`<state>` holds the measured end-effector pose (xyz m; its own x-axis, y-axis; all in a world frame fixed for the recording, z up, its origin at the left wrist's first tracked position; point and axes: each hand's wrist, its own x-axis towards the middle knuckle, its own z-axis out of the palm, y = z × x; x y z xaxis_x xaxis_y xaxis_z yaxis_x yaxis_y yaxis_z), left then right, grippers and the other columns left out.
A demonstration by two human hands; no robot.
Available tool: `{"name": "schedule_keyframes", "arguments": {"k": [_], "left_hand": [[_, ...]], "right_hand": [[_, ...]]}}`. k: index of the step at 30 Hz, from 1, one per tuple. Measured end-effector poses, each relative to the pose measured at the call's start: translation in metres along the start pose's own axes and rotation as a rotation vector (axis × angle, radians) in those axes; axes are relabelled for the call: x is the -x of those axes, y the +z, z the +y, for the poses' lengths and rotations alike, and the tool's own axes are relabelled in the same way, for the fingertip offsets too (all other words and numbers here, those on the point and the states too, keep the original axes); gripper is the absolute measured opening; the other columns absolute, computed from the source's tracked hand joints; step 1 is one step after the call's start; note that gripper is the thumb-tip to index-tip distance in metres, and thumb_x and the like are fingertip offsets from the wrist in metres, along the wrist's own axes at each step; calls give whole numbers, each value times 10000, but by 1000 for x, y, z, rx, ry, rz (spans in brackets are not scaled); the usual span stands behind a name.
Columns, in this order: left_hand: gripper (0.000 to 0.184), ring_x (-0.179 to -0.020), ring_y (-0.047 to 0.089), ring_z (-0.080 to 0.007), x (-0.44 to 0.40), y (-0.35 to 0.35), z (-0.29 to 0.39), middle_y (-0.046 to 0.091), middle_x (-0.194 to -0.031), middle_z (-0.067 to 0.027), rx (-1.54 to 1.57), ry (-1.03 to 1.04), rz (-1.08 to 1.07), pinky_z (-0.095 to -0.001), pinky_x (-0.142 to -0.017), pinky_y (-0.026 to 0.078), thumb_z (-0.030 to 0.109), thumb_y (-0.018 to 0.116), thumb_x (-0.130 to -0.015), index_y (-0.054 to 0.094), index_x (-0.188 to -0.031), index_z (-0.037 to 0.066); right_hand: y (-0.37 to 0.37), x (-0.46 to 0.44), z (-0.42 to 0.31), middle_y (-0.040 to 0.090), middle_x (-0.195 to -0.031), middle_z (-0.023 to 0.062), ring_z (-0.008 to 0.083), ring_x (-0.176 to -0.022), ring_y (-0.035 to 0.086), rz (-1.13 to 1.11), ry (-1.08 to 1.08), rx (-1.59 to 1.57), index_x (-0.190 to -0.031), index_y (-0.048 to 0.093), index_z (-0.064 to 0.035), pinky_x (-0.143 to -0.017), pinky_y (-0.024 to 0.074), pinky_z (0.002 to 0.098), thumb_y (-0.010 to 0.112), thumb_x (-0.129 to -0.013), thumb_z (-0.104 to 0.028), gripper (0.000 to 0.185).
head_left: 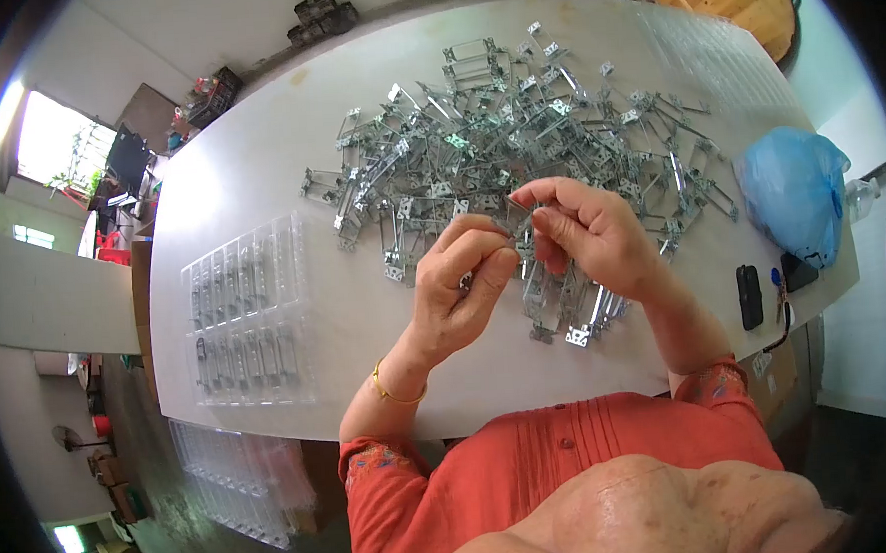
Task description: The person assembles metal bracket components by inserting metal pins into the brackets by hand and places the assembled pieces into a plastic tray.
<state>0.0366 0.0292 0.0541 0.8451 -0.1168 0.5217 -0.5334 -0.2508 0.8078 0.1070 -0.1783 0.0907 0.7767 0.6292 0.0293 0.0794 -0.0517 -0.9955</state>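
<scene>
My left hand [460, 284] is closed in front of my chest, above the near edge of a heap of metal bracket assemblies [437, 167]. A bit of shiny metal bracket [465, 279] shows between its curled fingers. Close beside it, my right hand [596, 230] has thumb and fingers bent together in a pinch, its fingertips almost meeting those of the left. Whatever lies in that pinch is too small to make out. Several bracket assemblies with thin rods lie on the table just below the hands.
On the left of the white table [368, 371], a clear plastic tray [250, 317] holds rows of metal assemblies. More clear trays [243, 477] stand below the table edge. At right are a blue plastic bag [794, 193], a black case [750, 296] and bubble wrap [717, 57].
</scene>
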Motion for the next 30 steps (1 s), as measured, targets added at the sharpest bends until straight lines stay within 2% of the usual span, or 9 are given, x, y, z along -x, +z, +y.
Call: {"name": "schedule_keyframes", "arguments": {"k": [3,4,7,8,17,23,26,29,30], "left_hand": [[171,-706,558,-84,3,0,2,625,-918,-46,517,-306,41,-208,-565,411,134,586,-1047,651,-1017,-21],[245,-674,558,-67,5,0,-2,650,-908,-44,571,-347,82,-186,-530,388,209,541,-1081,644,-1060,-12],[252,-660,562,-76,0,0,3,684,-927,-81,719,-451,212,-197,-516,398,223,550,-1077,646,-1063,-10],[255,-676,579,-83,1,-2,-4,704,-979,-106,762,-428,187,-201,-506,406,226,551,-1075,646,-1072,-10],[254,-665,554,-77,-1,0,-1,691,-955,-97,674,-420,198,-205,-521,394,217,540,-1082,646,-1055,-12],[192,-713,546,-70,1,-1,-4,649,-970,-57,416,-305,139,-205,-573,416,142,566,-1065,647,-998,-20],[178,-706,572,-102,1,2,-4,632,-1000,-96,217,-173,79,-219,-565,422,101,570,-1049,644,-959,-33],[136,-730,568,-102,2,5,-8,617,-985,-86,87,-52,1,-233,-598,446,57,590,-1027,638,-943,-40],[60,-807,585,-142,2,6,-2,646,-964,-96,165,-141,36,-276,-670,469,24,663,-960,664,-933,-29]], "right_hand": [[0,0,5,636,-760,12,64,-649,577,29,-6,-59,-1274,607,26,-586,481,229,552,-1070,-148,273],[0,0,4,643,-755,13,63,-648,589,48,-11,-67,-1263,617,23,-580,487,229,556,-1069,-160,274],[1,3,1,645,-761,7,59,-646,583,72,-45,-36,-1244,616,20,-578,485,224,557,-1067,-150,253],[1,3,0,645,-759,6,57,-643,579,65,-41,-43,-1237,615,20,-577,481,223,559,-1065,-147,246],[3,4,0,636,-739,6,48,-628,557,30,-31,-19,-1202,607,20,-567,452,218,570,-1054,-127,211],[2,4,2,635,-740,4,45,-633,559,26,-11,-9,-1226,601,-2,-568,458,218,559,-1055,-121,212],[1,4,0,627,-741,4,49,-635,557,16,-6,13,-1249,588,1,-579,459,220,555,-1060,-123,228],[-1,1,0,617,-746,13,65,-629,555,-33,31,-18,-1276,568,19,-595,459,223,533,-1076,-136,255],[-5,-1,2,620,-748,18,72,-627,563,-65,62,-73,-1277,568,20,-594,466,227,528,-1080,-150,263]]}}
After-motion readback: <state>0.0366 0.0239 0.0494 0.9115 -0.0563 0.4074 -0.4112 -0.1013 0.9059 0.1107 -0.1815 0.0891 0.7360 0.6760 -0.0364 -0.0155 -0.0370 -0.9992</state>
